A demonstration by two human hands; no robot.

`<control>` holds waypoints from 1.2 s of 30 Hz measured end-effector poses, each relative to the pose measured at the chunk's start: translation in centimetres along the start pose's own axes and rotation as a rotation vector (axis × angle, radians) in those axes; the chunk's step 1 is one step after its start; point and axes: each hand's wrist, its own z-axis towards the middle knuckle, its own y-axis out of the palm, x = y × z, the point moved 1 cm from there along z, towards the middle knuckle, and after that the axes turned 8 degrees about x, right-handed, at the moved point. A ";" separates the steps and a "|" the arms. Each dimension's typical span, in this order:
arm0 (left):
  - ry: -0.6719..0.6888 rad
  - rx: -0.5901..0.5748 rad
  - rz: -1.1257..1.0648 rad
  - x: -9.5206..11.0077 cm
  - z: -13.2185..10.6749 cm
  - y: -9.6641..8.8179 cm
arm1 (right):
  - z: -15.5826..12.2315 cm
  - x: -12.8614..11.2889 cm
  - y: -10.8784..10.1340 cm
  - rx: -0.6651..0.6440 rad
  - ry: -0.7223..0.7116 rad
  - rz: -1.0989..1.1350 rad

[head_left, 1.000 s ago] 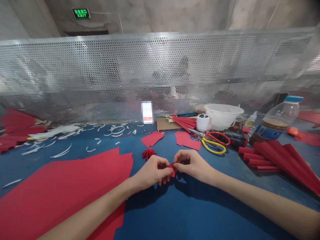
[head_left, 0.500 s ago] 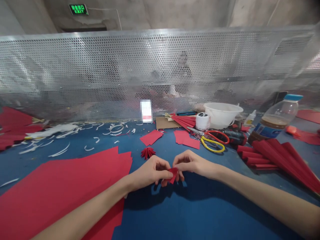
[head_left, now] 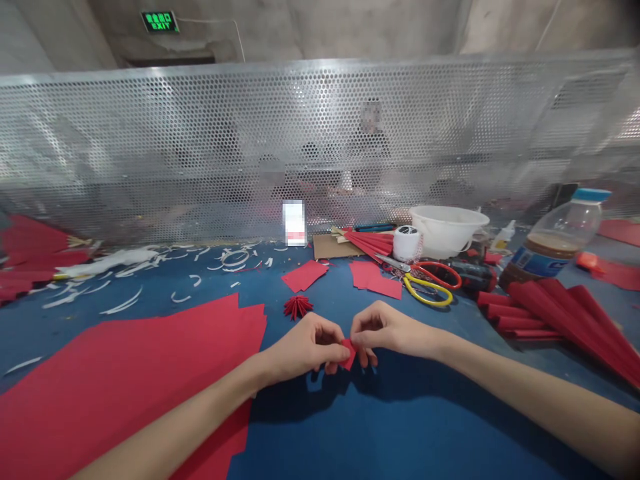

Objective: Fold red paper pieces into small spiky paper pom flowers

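My left hand (head_left: 305, 347) and my right hand (head_left: 385, 330) meet over the blue table (head_left: 400, 427), fingertips pinched together on a small folded piece of red paper (head_left: 347, 352). Both hands are closed around it and hide most of it. Just behind my left hand lies a small pleated red paper rosette (head_left: 298, 306). A stack of large red paper sheets (head_left: 115, 380) lies under my left forearm.
Red-and-yellow scissors (head_left: 425, 283), a white bowl (head_left: 447, 230), a roll of white thread (head_left: 406, 243), a drink bottle (head_left: 555, 243) and folded red paper fans (head_left: 555, 313) sit to the right. Small red squares (head_left: 304, 275) and white paper trimmings (head_left: 125, 303) lie behind. A perforated metal screen (head_left: 200, 147) closes the far edge.
Both hands have stayed together and shifted slightly toward me; the red paper piece now pokes a little lower between the fingertips.
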 end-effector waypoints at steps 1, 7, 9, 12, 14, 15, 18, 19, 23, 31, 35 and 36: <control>0.005 0.030 -0.019 -0.2 0.1 0.0 | 0.0 0.1 -0.1 0.000 0.003 0.000; 0.042 0.134 -0.095 -0.5 0.2 0.4 | 0.1 0.2 -0.3 0.035 0.023 0.019; 0.058 0.122 -0.095 -0.4 0.1 0.5 | 0.0 0.2 -0.2 0.061 0.013 0.022; 0.055 0.109 -0.100 -0.4 0.1 0.5 | -0.1 0.1 -0.1 0.081 -0.006 0.032; 0.046 0.111 -0.107 -0.4 0.1 0.5 | -0.1 0.1 0.0 0.102 -0.012 0.038; 0.044 0.112 -0.108 -0.5 0.2 0.4 | -0.1 0.2 0.0 0.116 -0.016 0.032; 0.044 0.108 -0.113 -0.6 0.2 0.3 | 0.1 0.4 0.1 0.155 -0.040 -0.017; 0.044 0.105 -0.113 -0.6 0.2 0.3 | 0.1 0.5 0.2 0.164 -0.048 -0.039; 0.032 0.127 -0.111 -0.4 0.2 0.3 | 0.1 0.8 0.4 0.211 -0.067 -0.124; 0.002 0.203 -0.137 -0.6 0.5 0.5 | 0.1 1.1 0.6 0.370 -0.168 -0.174; -0.012 0.158 -0.159 -0.8 0.5 0.7 | -0.3 1.3 0.8 0.434 -0.259 -0.394; -0.011 0.151 -0.165 -0.7 0.5 0.7 | -0.4 1.2 0.9 0.442 -0.294 -0.445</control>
